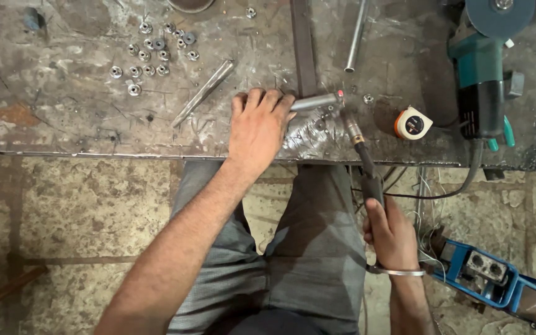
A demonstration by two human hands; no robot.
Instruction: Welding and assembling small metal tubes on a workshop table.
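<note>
1. Head view looked straight down; nearest the camera sat the person's grey-trousered lap [308,248], below the short metal tube that serves as landmark.
2. Well below and right of the tube, the right hand [392,232] was closed around the black handle of a welding torch [362,155], a metal bangle [397,271] on its wrist.
3. At the lower right, far from the tube, a blue machine [497,279] stood on the stone floor [75,211].
4. The torch ran up over the tabletop [63,111] edge, its tip reaching the tube's right end.
5. The left hand [257,127] lay palm down just left of the tube, fingers curled over its left end and pressing it to the tabletop.
6. The short metal tube [316,102] lay nearly level near the tabletop's front edge, a red mark at its right end.
7. Right of the tube lay an orange and white tape measure [413,123], and beyond it a teal angle grinder [482,74].
8. Left of the tube lay a slanted metal rod [203,93].
9. Farther up and left sat a cluster of small metal nuts [150,56].
10. Above the tube, a thin pipe [355,37] lay at the far edge.
</note>
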